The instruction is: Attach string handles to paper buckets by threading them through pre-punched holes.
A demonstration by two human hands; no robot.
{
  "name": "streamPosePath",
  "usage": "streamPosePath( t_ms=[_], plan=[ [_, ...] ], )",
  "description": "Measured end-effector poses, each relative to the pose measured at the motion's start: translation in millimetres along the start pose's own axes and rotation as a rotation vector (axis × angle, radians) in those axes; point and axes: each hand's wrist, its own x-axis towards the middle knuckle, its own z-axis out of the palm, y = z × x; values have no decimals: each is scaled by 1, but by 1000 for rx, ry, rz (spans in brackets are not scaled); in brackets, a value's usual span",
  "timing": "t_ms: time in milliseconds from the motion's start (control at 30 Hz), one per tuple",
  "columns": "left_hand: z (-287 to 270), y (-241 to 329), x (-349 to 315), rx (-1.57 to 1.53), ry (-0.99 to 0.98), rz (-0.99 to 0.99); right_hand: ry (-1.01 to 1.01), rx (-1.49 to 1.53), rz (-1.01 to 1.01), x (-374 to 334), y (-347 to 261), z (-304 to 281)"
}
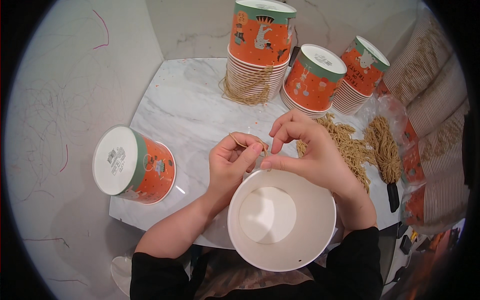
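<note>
A white-lined paper bucket (316, 220) stands between my forearms at the table's near edge, its mouth facing up. One small dark hole shows near its near rim. My left hand (235, 157) is closed at the far rim, pinching a thin tan cord (239, 142) that loops over its fingers. Just right of it, my right hand (305, 147) is curved over the rim, its thumb at the edge beside the cord and its index finger apart from the thumb. Where the cord meets the rim is partly hidden by my fingers.
An orange and green bucket (156, 167) sits upside down at left. Upside-down bucket stacks (257, 37) stand at the back, tan cords draped on the tallest. Loose cord (347, 145) and a tied cord bundle (385, 145) lie right, beside bagged bucket stacks (445, 155).
</note>
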Motion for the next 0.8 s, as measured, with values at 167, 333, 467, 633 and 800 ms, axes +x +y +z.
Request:
streamPosePath(
  t_ms=[167, 333, 467, 633, 800],
  plan=[
    [0, -2, 1, 1, -14, 24, 9, -18, -20, 0, 0, 4],
    [0, 1, 1, 14, 32, 1, 21, -9, -56, 0, 3, 0],
    [-1, 0, 3, -49, 48, -16, -15, 18, 17, -1, -3, -5],
    [-3, 1, 2, -74, 52, -7, -50, 38, 57, 0, -2, -7],
    [-2, 5, 3, -140, -18, -39, -42, 64, 56, 0, -1, -6]
  ],
)
